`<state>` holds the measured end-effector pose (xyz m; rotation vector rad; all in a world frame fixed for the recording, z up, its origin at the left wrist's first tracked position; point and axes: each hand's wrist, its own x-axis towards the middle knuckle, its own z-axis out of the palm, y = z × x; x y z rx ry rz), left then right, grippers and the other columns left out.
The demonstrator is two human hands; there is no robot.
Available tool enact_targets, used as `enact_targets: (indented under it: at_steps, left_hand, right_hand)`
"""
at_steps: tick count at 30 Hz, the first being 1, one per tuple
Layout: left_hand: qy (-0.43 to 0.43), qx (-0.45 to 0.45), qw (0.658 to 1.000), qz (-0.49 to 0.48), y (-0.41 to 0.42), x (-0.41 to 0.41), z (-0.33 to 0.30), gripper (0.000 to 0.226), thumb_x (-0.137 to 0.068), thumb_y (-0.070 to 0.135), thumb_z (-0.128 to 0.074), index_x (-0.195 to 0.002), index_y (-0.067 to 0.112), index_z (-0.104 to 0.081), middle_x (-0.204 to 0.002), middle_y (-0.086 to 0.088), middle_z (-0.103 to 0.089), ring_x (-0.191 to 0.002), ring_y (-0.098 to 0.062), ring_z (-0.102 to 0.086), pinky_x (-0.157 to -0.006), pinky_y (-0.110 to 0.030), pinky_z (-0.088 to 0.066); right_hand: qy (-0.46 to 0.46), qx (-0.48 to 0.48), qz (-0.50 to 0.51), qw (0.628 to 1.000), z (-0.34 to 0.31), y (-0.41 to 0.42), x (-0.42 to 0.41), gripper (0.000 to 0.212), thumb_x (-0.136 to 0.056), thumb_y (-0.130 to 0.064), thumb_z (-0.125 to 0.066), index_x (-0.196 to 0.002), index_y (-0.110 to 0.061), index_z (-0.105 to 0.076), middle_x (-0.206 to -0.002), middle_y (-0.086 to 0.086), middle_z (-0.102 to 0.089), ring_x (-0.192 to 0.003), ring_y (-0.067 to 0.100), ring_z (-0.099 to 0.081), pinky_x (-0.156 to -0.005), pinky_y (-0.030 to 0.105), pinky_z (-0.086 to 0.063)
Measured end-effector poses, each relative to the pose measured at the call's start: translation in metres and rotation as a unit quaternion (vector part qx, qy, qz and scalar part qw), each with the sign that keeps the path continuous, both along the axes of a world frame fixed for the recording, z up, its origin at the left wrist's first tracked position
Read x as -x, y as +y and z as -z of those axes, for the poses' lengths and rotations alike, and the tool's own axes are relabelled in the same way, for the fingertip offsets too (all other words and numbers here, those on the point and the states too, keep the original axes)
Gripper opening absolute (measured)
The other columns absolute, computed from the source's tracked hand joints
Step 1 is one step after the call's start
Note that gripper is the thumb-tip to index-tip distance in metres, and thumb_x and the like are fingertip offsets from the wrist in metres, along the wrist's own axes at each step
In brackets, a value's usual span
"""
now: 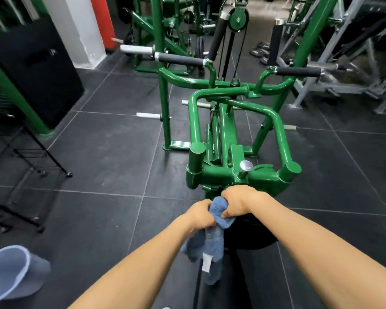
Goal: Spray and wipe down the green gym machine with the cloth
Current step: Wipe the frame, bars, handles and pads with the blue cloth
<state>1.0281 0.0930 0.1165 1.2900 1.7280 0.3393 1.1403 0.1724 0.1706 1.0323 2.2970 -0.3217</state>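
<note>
Head view: nearest the camera, a blue cloth (214, 228) is gripped by both hands, the left hand (201, 214) and the right hand (237, 202) having their fingers curled tight round its bunched upper end, while its lower end with a white label hangs free just in front of the green gym machine (223, 130). The loose tail could, it is judged, be snagged on the chrome knob (245, 167) or dragged over the dark floor tiles (112, 152) and dirtied. No spray bottle is seen, so wiping may be done dry. The fingertips are hidden by the cloth, the black part beneath the right hand is hard to identify, and the farther frame is blurred.
</note>
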Motion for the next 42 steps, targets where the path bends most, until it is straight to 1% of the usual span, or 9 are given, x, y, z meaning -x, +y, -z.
enact_targets:
  at_steps: [5, 12, 17, 23, 28, 31, 35, 39, 42]
  left_hand:
    - [0.057, 0.03, 0.998, 0.007, -0.012, 0.001, -0.032, 0.028, -0.074, 0.018, -0.074, -0.094, 0.012, -0.054, -0.083, -0.004, -0.057, -0.067, -0.021, -0.053, -0.046, -0.024, -0.043]
    - [-0.089, 0.201, 0.97, 0.104, -0.016, -0.011, -0.103, 0.011, -0.088, 0.016, -0.069, -0.088, 0.012, -0.059, -0.093, -0.011, -0.065, -0.075, -0.024, -0.067, -0.068, -0.035, -0.059]
    - [0.105, 0.027, 0.985, 0.135, 0.006, -0.05, -0.119, 0.019, -0.093, 0.014, -0.055, -0.106, 0.006, -0.066, -0.1, -0.01, -0.065, -0.092, -0.026, -0.062, -0.076, -0.035, -0.053]
    - [0.248, -0.094, 0.958, 0.109, 0.01, -0.089, -0.084, 0.026, -0.09, 0.024, -0.05, -0.108, 0.008, -0.061, -0.115, -0.014, -0.062, -0.104, -0.035, -0.06, -0.082, -0.039, -0.05]
    - [0.283, -0.231, 0.931, 0.014, -0.004, -0.094, -0.065, 0.019, -0.092, 0.027, -0.051, -0.089, 0.013, -0.063, -0.097, -0.007, -0.058, -0.093, -0.03, -0.054, -0.064, -0.032, -0.036]
    - [0.233, -0.194, 0.952, -0.036, 0.001, -0.099, -0.07, 0.016, -0.082, 0.023, -0.058, -0.07, 0.013, -0.059, -0.073, -0.009, -0.056, -0.07, -0.028, -0.048, -0.057, -0.031, -0.04]
    - [-0.089, -0.04, 0.983, -0.157, 0.011, -0.115, -0.083, 0.026, -0.084, 0.009, -0.066, -0.066, 0.015, -0.048, -0.059, -0.006, -0.05, -0.044, -0.023, -0.057, -0.063, -0.04, -0.06]
    - [-0.282, 0.043, 0.942, -0.177, 0.002, -0.14, -0.091, 0.023, -0.092, -0.006, -0.047, -0.09, 0.012, -0.062, -0.07, -0.007, -0.051, -0.054, -0.015, -0.051, -0.047, -0.025, -0.054]
    - [-0.094, -0.061, 0.984, -0.14, 0.008, -0.136, -0.088, 0.034, -0.082, 0.001, -0.045, -0.093, 0.024, -0.068, -0.077, -0.009, -0.058, -0.067, -0.024, -0.053, -0.058, -0.025, -0.045]
  right_hand:
    - [0.076, -0.028, -0.059, 0.995, -0.019, -0.014, -0.012, 0.038, -0.079, -0.041, -0.072, -0.107, -0.018, -0.058, -0.112, 0.001, -0.062, -0.105, 0.024, -0.058, -0.083, 0.032, -0.045]
    - [0.122, 0.032, -0.112, 0.986, -0.073, -0.015, -0.067, 0.024, -0.072, -0.011, -0.066, -0.092, -0.024, -0.063, -0.078, -0.009, -0.056, -0.079, 0.016, -0.052, -0.074, 0.03, -0.048]
    - [-0.011, -0.106, -0.114, 0.988, -0.1, 0.002, -0.121, 0.045, -0.081, -0.018, -0.06, -0.117, -0.044, -0.06, -0.121, -0.008, -0.057, -0.119, 0.02, -0.047, -0.096, 0.031, -0.041]
    - [0.009, -0.287, -0.025, 0.958, -0.073, -0.011, -0.107, 0.033, -0.095, -0.021, -0.05, -0.122, -0.038, -0.059, -0.123, 0.002, -0.042, -0.116, 0.025, -0.041, -0.081, 0.032, -0.037]
    - [0.15, -0.098, 0.163, 0.97, -0.053, -0.001, -0.112, 0.049, -0.088, -0.007, -0.048, -0.136, -0.013, -0.039, -0.131, 0.014, -0.04, -0.112, 0.035, -0.054, -0.088, 0.038, -0.048]
    - [0.25, -0.031, 0.324, 0.912, -0.059, 0.008, -0.119, 0.052, -0.083, -0.014, -0.053, -0.131, 0.0, -0.038, -0.124, 0.019, -0.052, -0.109, 0.032, -0.056, -0.081, 0.031, -0.046]
    - [0.333, 0.157, 0.446, 0.815, -0.069, 0.005, -0.115, 0.044, -0.063, -0.039, -0.061, -0.093, -0.008, -0.064, -0.093, 0.01, -0.064, -0.083, 0.025, -0.061, -0.073, 0.029, -0.045]
    - [0.214, 0.123, 0.309, 0.918, -0.067, 0.011, -0.128, 0.047, -0.065, -0.045, -0.074, -0.092, -0.008, -0.062, -0.091, 0.007, -0.066, -0.08, 0.021, -0.06, -0.068, 0.028, -0.045]
    - [0.207, -0.028, 0.334, 0.919, -0.065, 0.02, -0.144, 0.027, -0.081, -0.021, -0.063, -0.1, -0.004, -0.055, -0.093, 0.011, -0.056, -0.086, 0.028, -0.058, -0.059, 0.028, -0.039]
